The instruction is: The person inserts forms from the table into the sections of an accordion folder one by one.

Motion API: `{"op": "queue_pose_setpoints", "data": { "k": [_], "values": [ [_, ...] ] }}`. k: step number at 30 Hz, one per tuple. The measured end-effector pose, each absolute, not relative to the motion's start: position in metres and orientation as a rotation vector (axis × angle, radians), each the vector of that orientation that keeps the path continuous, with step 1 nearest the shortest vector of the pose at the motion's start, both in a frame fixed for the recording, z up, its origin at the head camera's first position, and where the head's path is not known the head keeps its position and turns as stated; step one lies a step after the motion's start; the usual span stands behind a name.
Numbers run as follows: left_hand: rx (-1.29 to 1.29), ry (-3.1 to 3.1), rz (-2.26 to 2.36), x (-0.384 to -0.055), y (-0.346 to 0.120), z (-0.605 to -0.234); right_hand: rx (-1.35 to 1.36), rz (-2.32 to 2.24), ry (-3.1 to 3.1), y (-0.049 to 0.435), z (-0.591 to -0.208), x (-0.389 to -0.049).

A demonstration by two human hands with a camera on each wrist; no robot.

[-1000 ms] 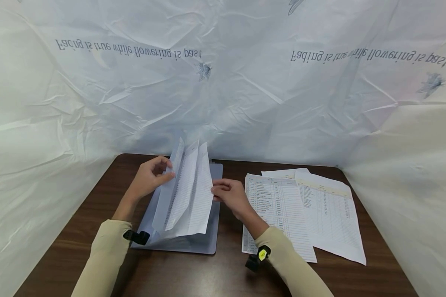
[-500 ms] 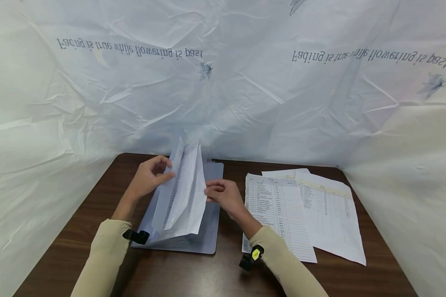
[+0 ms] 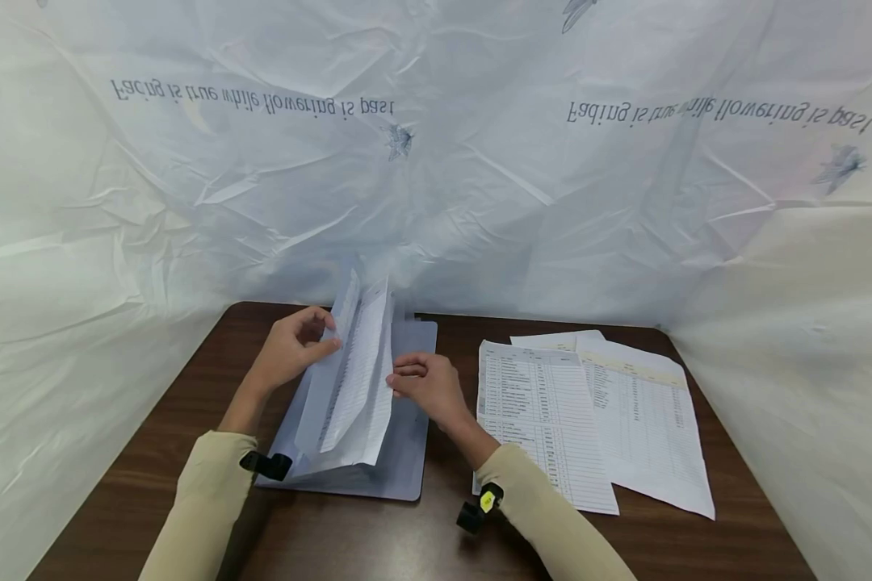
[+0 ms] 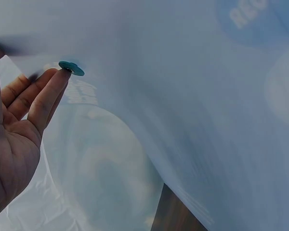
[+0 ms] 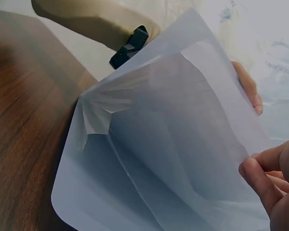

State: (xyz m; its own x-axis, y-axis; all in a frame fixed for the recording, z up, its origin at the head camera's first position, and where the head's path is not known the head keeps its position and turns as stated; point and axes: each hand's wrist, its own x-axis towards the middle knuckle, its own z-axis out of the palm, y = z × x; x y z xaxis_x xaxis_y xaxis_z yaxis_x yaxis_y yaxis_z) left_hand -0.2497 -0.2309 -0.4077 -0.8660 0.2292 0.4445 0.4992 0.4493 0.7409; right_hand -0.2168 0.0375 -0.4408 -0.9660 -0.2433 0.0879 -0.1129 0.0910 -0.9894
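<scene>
- Presently, we find the blue folder (image 3: 407, 452) on the left half of the worktop (image 3: 436, 537), its top end near the far edge; its cover (image 3: 316, 411) stands raised and leaning.
- Right hand (image 3: 432, 390): we record a pinch, thumb against fingers, on a printed sheet (image 3: 378, 428), taken about midway along its free long edge.
- Left hand (image 3: 291, 347): we note fingers fairly straight, resting against the raised cover, with one fingertip at a green button (image 4: 71, 68); we see no clench.
- Governing relation, in our judgement: the pinched sheet lies to the left of the right hand's grip, between that grip and the cover. It is tilted, its long axis running from the near side towards the far edge. Of the two, we find the right hand nearer to it.
- Between the pinched sheet and the cover, we observe a second sheet (image 3: 352, 395), also leaning.
- Towards the right edge, we list a front page (image 3: 530, 403) overlapping a rear page (image 3: 654, 428), both flat and apart from the folder.
</scene>
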Motion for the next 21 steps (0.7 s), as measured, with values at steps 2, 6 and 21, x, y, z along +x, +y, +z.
{"op": "queue_pose_setpoints", "data": {
  "k": [2, 6, 21],
  "values": [
    [-0.636, -2.416, -1.387, -0.250, -0.231, -0.408, -0.389, -1.977, 2.310, 0.036, -0.441, -0.216],
    [-0.645, -2.410, -1.400, -0.249, -0.230, -0.407, -0.403, -1.925, 2.389, 0.033, -0.443, -0.216],
    [-0.626, -2.438, -1.357, -0.250, -0.228, -0.405, -0.583, -1.969, 2.419, 0.052, -0.436, -0.216]
  ]
}}
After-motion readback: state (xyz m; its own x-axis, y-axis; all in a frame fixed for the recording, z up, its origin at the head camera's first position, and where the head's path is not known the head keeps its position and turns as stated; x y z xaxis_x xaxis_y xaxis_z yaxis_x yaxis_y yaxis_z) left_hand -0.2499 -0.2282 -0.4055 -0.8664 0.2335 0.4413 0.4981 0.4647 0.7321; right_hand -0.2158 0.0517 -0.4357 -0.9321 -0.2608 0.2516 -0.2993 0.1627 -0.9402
